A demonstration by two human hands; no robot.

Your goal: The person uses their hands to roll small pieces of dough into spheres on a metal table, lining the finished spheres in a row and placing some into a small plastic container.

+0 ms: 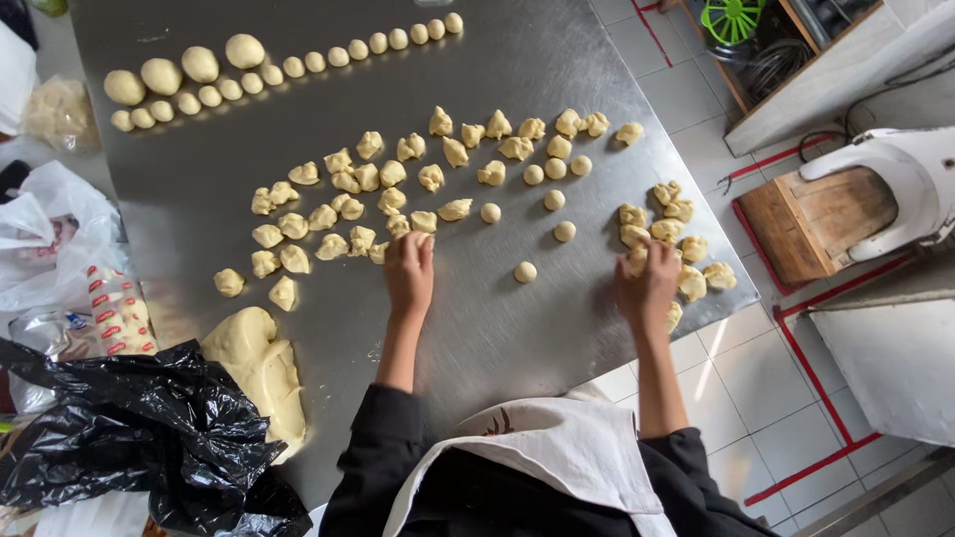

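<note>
A: What are the fingers doing?
B: Left hand (409, 270) is pressing flat on a dough piece (423, 240); right hand (648, 283) is curling around another lump (637, 261).
A: Where?
B: Near edge of the steel table (517, 89); rolled balls (524, 271) are lying between.

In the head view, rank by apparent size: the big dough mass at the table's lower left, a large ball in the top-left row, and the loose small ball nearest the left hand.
1. Pale dough mass
2. Large round dough ball
3. Small loose dough ball
</note>
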